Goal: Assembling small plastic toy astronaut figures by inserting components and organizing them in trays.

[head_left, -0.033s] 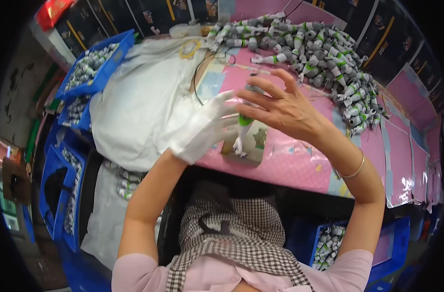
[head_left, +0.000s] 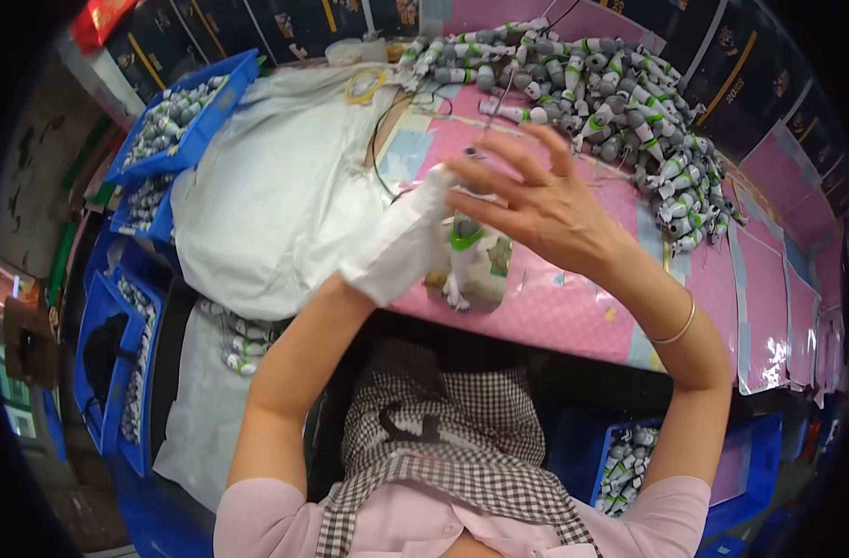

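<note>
A small white, grey and green toy limb (head_left: 461, 244) stands between my two hands, its lower end over a grey-green block (head_left: 485, 288) at the table's front edge. My left hand (head_left: 401, 232), in a white glove, closes around the limb from the left. From the right, my bare right hand (head_left: 545, 209) bends its fingers over the limb's upper part; the thumb is hidden. A thin dark line (head_left: 499, 107) rises above these fingers, too blurred to name.
A large pile of similar toy limbs (head_left: 620, 102) covers the back right of the pink table (head_left: 573, 321). White cloth (head_left: 266, 195) lies on the left. Blue bins (head_left: 187, 130) of parts stand at far left, another bin (head_left: 629, 470) at lower right. A yellow ring (head_left: 365, 86) lies behind.
My left hand has moved slightly right and up, its fingers now drawn in closer around the toy limb. The right hand has shifted only a little.
</note>
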Demonstrator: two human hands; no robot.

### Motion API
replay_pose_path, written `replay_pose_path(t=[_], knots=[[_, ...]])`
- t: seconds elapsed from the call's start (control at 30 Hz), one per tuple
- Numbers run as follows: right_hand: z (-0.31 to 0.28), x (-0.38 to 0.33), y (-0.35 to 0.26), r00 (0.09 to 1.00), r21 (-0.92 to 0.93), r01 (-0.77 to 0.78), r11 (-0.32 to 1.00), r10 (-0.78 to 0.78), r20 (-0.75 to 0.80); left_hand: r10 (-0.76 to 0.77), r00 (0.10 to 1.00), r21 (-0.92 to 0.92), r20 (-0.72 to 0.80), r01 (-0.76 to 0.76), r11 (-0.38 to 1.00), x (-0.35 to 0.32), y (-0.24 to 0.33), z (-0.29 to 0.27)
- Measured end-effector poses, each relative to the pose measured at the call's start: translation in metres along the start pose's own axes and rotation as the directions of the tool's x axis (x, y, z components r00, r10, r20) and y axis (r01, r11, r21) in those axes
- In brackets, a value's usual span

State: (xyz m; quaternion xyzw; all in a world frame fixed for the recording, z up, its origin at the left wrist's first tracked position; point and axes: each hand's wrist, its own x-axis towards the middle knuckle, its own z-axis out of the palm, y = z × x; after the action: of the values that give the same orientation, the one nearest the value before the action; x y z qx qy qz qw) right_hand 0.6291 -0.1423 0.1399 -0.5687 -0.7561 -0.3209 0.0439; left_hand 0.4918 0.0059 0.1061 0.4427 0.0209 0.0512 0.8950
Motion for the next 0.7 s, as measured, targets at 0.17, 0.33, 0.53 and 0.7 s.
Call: replay_pose_path(t=[0.17, 0.33, 0.53, 0.7], knots=[[0.014, -0.026, -0.050, 0.666, 0.579, -0.547, 0.604, 0.734, -0.137, -0.118, 0.984, -0.368, -0.136, 0.060, 0.928, -0.011, -0.018, 0.009], [0.024, -0.064, -0.127, 0.600, 0.662, -0.088, -0.745, 0.490, 0.632, -0.026, 0.944, -0.646, -0.329, -0.205, 0.736, -0.017, -0.030, -0.014], [0.025, -0.042, -0.154, 0.610, 0.805, 0.080, -0.588, 0.668, 0.427, 0.039, 0.964, -0.725, -0.264, -0.225, 0.652, -0.028, -0.038, -0.017], [0.028, -0.047, -0.156, 0.610, 0.978, -0.172, -0.121, 0.767, 0.202, -0.062, 0.990, -0.605, -0.123, -0.025, 0.796, -0.037, -0.040, -0.001]])
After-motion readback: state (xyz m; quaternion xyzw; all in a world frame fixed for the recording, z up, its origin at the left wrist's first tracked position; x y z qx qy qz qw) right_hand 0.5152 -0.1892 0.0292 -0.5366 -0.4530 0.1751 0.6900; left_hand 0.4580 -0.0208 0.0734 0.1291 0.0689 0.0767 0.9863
